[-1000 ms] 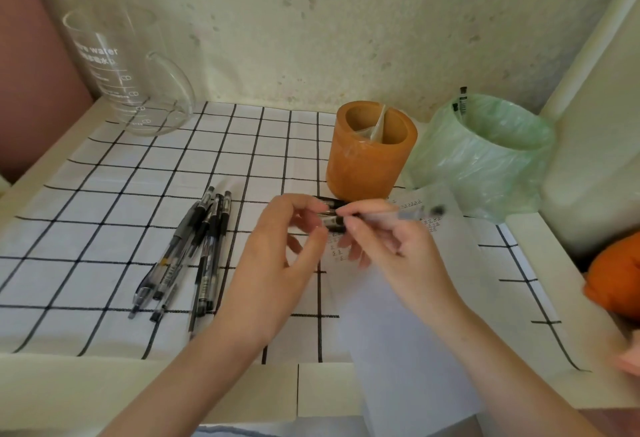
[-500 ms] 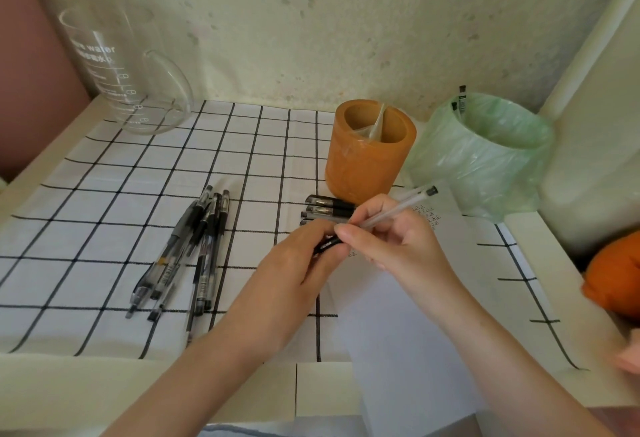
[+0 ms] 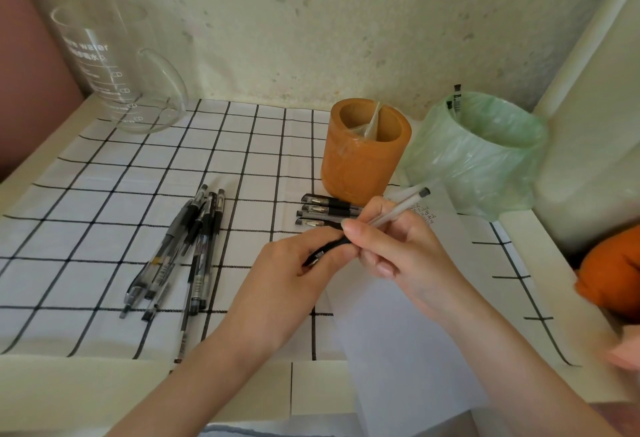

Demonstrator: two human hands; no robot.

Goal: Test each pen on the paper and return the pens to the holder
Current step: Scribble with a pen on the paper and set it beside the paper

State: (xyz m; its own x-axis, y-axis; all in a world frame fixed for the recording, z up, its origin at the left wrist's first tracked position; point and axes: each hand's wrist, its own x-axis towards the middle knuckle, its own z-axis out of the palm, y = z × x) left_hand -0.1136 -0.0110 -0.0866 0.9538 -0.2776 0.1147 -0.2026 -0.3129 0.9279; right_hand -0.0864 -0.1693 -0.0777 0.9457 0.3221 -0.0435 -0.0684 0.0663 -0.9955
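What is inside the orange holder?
Inside the orange holder, only a pale translucent piece shows; no pen is visible. Its near wall hides the bottom.

Clear glass jug [image 3: 114, 69], matt orange holder [image 3: 363, 156], thin glossy bag [image 3: 485, 156] (green plastic), checked cloth [image 3: 104, 228].

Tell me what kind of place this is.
Probably a home desk nook against a wall: a checked cloth, an orange pen holder, loose pens and a paper sheet, plus a bag-lined bin. The left hand and right hand hold a pen between them.
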